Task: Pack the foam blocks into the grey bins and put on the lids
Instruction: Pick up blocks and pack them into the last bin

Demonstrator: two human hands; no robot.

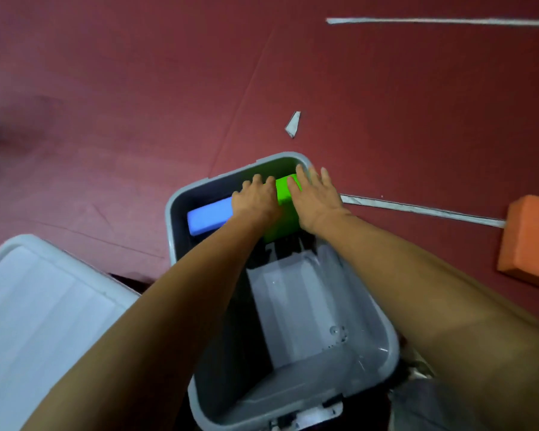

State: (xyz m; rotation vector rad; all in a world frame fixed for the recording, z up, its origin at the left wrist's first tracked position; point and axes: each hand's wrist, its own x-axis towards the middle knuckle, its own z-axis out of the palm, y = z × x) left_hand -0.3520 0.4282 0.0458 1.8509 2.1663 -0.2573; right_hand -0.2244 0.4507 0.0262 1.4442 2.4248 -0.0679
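A person leans over an open grey bin standing on a red floor, both bare arms reaching to its far end. We see two foam blocks inside. A blue block lies across the far left corner, and a green block sits beside it against the far right wall. We cannot tell whether the two touch, because the left hand covers the spot.

The left hand rests on the green block's left side, knuckles up and fingers bent down over the foam in a grip. The right hand lies flat on the block's right side, its fingers straight and spread, their tips at the bin's far right corner. The near half of the bin shows only its pale bottom.

A pale lid lies just left of the bin's near end; we cannot tell what is under it. An orange block lies on the floor well to the bin's right, at the end of a white tape strip.
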